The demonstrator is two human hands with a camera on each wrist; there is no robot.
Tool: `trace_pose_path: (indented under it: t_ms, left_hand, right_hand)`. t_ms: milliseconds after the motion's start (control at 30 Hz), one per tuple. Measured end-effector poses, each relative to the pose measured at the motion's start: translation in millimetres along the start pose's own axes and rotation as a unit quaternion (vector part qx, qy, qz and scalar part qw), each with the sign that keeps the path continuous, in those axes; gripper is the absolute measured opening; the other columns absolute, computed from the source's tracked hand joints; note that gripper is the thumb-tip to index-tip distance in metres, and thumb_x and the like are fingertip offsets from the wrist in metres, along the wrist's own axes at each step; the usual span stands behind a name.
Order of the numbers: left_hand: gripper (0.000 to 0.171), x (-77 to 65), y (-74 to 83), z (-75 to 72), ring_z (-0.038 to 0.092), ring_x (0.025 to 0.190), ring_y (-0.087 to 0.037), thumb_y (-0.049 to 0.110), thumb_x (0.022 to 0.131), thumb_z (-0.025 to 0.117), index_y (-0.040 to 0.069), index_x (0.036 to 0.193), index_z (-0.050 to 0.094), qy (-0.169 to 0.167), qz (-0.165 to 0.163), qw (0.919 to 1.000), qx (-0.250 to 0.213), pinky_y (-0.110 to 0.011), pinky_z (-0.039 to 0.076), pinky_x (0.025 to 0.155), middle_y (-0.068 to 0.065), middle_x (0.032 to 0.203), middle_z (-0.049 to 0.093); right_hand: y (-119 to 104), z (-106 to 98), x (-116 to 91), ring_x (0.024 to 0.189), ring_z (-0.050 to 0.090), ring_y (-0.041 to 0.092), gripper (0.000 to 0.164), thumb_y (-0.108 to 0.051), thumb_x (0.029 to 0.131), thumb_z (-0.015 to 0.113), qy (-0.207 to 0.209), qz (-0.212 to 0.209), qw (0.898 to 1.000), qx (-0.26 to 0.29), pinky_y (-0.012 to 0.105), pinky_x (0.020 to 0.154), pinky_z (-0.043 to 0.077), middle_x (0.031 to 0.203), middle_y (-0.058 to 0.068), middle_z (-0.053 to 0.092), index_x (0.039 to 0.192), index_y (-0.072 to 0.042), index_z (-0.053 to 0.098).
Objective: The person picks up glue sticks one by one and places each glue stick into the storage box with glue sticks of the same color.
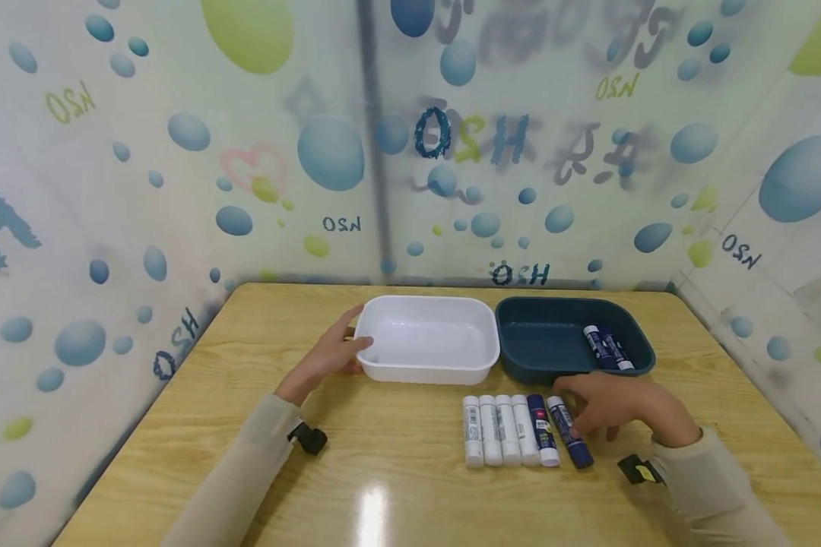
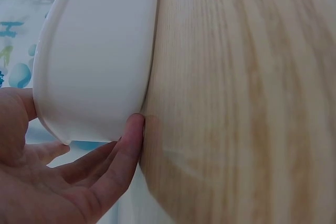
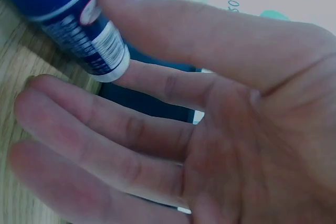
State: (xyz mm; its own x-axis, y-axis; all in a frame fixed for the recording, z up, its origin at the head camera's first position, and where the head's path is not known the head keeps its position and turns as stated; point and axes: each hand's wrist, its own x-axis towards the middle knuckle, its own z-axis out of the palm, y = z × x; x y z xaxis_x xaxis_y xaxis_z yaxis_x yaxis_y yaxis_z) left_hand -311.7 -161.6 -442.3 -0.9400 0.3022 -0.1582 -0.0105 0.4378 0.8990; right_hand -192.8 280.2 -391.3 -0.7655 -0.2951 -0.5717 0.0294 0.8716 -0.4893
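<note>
My left hand (image 1: 328, 353) holds the left end of a white plastic tray (image 1: 427, 375), thumb at the rim and fingers along the outside. In the left wrist view, a fingertip (image 2: 135, 124) sits low at the tray's base by the tabletop. My right hand (image 1: 609, 403) pinches a dark blue glue stick (image 1: 569, 431) lengthwise between thumb and index finger; it lies slanted at the right end of a row. The right wrist view shows the thumb on this glue stick (image 3: 86, 35), the index finger by its white end, and the other fingers spread.
Several white glue sticks (image 1: 491, 431) and a blue one (image 1: 543, 430) lie side by side on the wooden table (image 1: 383, 441). A dark teal tray (image 1: 540, 372) adjoins the white tray, with two blue glue sticks (image 1: 607, 348) inside. Patterned curtains (image 1: 280, 251) border the table.
</note>
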Motion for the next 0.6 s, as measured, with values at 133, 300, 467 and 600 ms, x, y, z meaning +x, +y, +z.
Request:
trace_pose_path:
  t_ms: [133,300,467,600]
  left_hand:
    - [0.074,-0.3,1.7,-0.7,0.066,0.098,-0.028,0.025,0.106,0.059,0.024,0.167,0.016,0.000,-0.001,1.0000,0.002,-0.034,0.064,0.073,-0.029,0.152,0.043]
    - [0.074,0.0,2.6,-0.6,0.066,0.098,-0.028,0.024,0.106,0.058,0.023,0.167,0.016,0.000,0.003,1.0000,0.000,-0.034,0.064,0.074,-0.029,0.151,0.043]
    - [0.074,-1.1,3.1,-1.0,0.065,0.100,-0.028,0.024,0.106,0.058,0.024,0.167,0.016,-0.001,-0.001,1.0000,0.003,-0.034,0.064,0.075,-0.029,0.152,0.043]
    - [0.074,-1.6,2.2,-1.1,0.065,0.101,-0.028,0.024,0.106,0.058,0.023,0.167,0.016,-0.001,-0.001,1.0000,0.005,-0.035,0.064,0.075,-0.029,0.151,0.043]
  right_hand:
    - [-0.5,-0.5,-1.0,0.082,0.064,0.022,0.057,-0.016,0.086,0.084,0.000,-0.001,1.000,0.000,0.039,0.064,0.063,0.095,0.008,0.062,0.136,-0.014,0.056]
    - [-2.8,0.6,0.0,0.079,0.063,0.022,0.064,-0.024,0.082,0.088,0.009,0.001,1.000,-0.014,0.038,0.062,0.062,0.094,0.008,0.059,0.136,-0.012,0.055]
    - [-2.7,2.8,2.2,0.077,0.065,0.022,0.065,-0.022,0.081,0.089,0.011,0.002,1.000,-0.016,0.038,0.061,0.062,0.093,0.008,0.060,0.134,-0.012,0.054]
    - [-0.3,3.5,3.3,0.077,0.067,0.022,0.064,-0.020,0.081,0.088,0.008,0.004,1.000,-0.012,0.039,0.061,0.062,0.093,0.008,0.062,0.134,-0.012,0.053]
